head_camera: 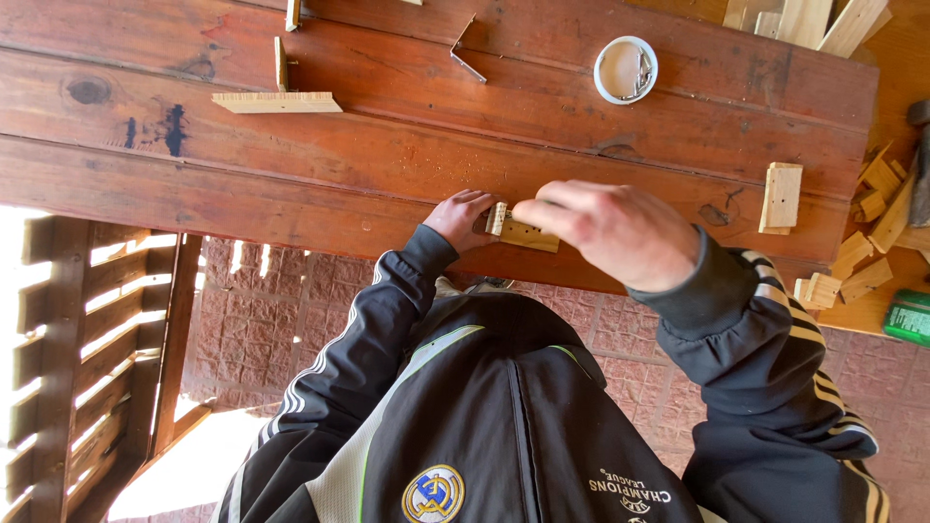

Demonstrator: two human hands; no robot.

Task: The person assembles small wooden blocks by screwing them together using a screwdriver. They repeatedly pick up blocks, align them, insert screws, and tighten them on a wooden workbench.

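One green package [912,317] beside right hand [620,232].

Surface [407,145]: reddish-brown stained planks, dark knots, black smudges at left end. Small wood block [523,232] at surface near edge: pale tan, dark dots. Wood strip [276,102] on surface: light yellow. Round lid [625,70] on surface: white rim, grey inside. Offcuts [780,197] at surface right end: pale blond. Container [909,317] beyond surface right end: green. Sleeves [756,320] below surface: black, white and gold stripes. Paving [262,320] below surface: reddish, textured brick pattern.
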